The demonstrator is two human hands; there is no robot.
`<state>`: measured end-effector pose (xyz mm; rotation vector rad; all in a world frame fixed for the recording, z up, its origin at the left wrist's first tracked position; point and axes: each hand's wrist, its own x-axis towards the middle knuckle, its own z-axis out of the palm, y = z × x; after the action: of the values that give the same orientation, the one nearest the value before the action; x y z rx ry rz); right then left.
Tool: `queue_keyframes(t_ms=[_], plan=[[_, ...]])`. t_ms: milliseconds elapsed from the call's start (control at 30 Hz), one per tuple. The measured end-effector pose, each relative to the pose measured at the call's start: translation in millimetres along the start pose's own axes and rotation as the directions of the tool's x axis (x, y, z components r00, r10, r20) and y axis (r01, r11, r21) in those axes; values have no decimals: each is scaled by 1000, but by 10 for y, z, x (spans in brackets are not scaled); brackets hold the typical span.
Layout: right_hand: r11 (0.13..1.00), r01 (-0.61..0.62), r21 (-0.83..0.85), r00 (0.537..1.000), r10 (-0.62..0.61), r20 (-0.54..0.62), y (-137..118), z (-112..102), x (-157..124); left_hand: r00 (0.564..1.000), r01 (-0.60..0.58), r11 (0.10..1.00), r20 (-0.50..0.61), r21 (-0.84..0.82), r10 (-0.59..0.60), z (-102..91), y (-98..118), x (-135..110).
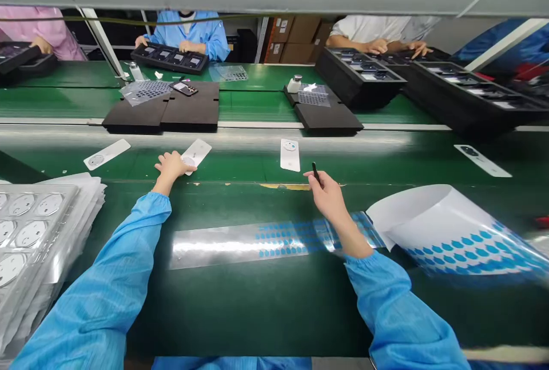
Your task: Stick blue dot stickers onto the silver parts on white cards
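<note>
My left hand (172, 166) is palm down with its fingers spread, its thumb lying over the near end of a white card (198, 151) with a round print. Between the fingers of my right hand (329, 197) is a slim black tool (316, 172), its tip pointing up and away; its lower part is hidden. Beneath my right wrist runs a clear film strip (223, 247) with rows of blue dots. A similar white card (290, 156) lies just beyond my right hand. Another white card (107, 154) is left of my left hand.
Stacked clear trays (64, 210) of round white parts stand at left. A curled sheet (422, 213) with blue drops lies at right, below a further white card (482, 160). Black foam blocks (191, 108) and deep black trays (358, 81) line the far side, where several co-workers sit.
</note>
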<state>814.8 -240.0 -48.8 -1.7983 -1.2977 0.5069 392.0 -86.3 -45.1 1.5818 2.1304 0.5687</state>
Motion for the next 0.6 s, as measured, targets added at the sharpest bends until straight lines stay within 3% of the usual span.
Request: queue_keyframes(t_ms=[100, 167, 233, 300, 333, 367, 400, 467, 500, 533, 600], plan=[[999, 34, -35, 999, -33, 27, 26, 48, -362, 984, -170, 979, 30, -109, 174, -73, -22, -68], [995, 82, -58, 996, -81, 29, -8, 72, -574, 960, -274, 927, -17, -256, 279, -105, -3, -192], [982, 179, -62, 983, -176, 43, -68, 93, -747, 921, -386, 766, -168, -514, 352, -123, 35, -397], [970, 242, 25, 963, -244, 117, -137, 124, -880, 890, -441, 527, -279, -726, 361, -131, 75, -689], [968, 225, 107, 953, -242, 180, -168, 148, -932, 892, -412, 467, -243, -783, 380, -130, 88, -862], [967, 169, 193, 943, -215, 254, -193, 178, -975, 894, -348, 479, -133, -806, 427, -120, 94, -1046], [960, 89, 264, 926, -177, 333, -213, 212, -1009, 872, -261, 540, 45, -800, 487, -98, 92, -1234], [939, -71, 335, 878, -101, 469, -228, 284, -1056, 741, -100, 681, 403, -725, 537, -11, 63, -1590], [931, -127, 343, 852, -75, 518, -224, 317, -1070, 681, -65, 734, 507, -676, 528, 53, 39, -1743], [926, -162, 341, 831, -59, 553, -215, 345, -1080, 653, -83, 771, 550, -631, 521, 124, 12, -1875], [929, -179, 325, 809, -49, 586, -188, 380, -1090, 663, -245, 804, 511, -542, 547, 259, -42, -2066]])
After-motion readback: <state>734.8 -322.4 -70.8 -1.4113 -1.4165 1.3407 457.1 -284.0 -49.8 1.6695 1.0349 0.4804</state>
